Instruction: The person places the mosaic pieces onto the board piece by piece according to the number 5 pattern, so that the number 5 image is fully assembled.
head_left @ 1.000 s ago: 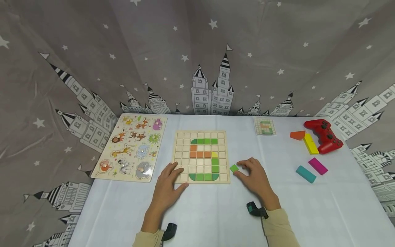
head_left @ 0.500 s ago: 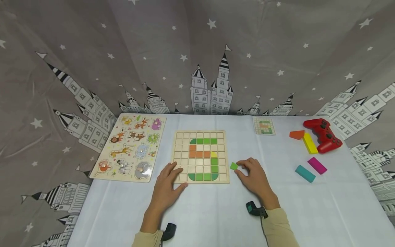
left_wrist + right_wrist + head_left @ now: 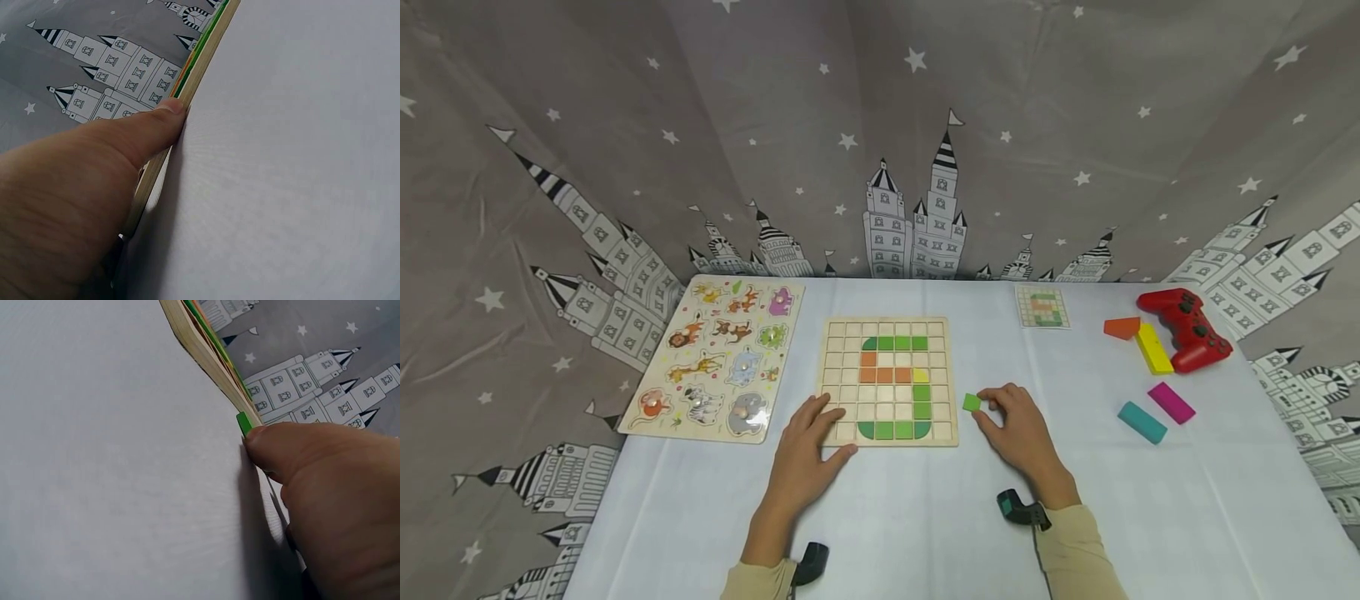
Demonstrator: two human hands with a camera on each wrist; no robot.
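Note:
A wooden grid board (image 3: 835, 377) lies mid-table, with green, orange and yellow tiles set in its squares in the shape of a 5. My left hand (image 3: 805, 458) rests on its lower left corner, fingers spread over the surface. In the left wrist view, the thumb (image 3: 164, 119) lies against the board's front edge. Just off the board's right side, my right hand (image 3: 1018, 429) pinches a small green square tile (image 3: 972, 402) between thumb and fingers. The right wrist view shows one end of that tile (image 3: 244, 423) poking out past the thumb; the fingertips behind are hidden.
A pattern card (image 3: 1042, 307) lies at the back right. Farther right are a red game controller (image 3: 1187, 329) and orange, yellow (image 3: 1154, 348), magenta (image 3: 1171, 402) and teal blocks (image 3: 1142, 422). An animal puzzle (image 3: 715, 358) lies at left. A printed curtain (image 3: 737, 125) hangs behind.
The green tile has turned between the right fingers and shifted slightly right, so its edges now sit squarer to the board. The left hand stays on the board's corner.

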